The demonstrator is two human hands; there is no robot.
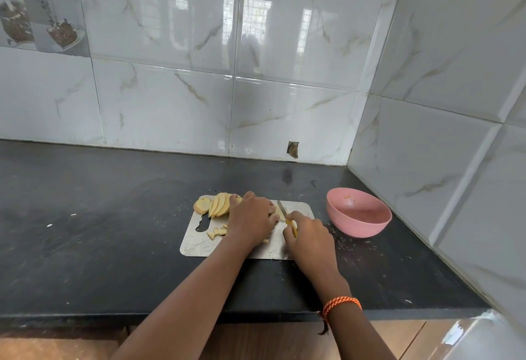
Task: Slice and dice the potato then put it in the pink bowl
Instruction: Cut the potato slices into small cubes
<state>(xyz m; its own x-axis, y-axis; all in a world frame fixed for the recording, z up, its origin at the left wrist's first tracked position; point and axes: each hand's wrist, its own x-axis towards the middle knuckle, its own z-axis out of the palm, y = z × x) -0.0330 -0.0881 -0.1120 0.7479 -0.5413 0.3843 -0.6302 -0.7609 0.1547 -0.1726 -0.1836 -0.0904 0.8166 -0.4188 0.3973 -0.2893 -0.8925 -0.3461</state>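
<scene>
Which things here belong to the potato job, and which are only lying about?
Job: potato slices, diced bits, knife gripped by right hand, left hand pressing down, cutting board, pink bowl.
Lying about: white scraps on the counter.

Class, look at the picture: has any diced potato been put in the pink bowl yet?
No: the pink bowl holds no potato pieces, which lie on the cutting board.
</scene>
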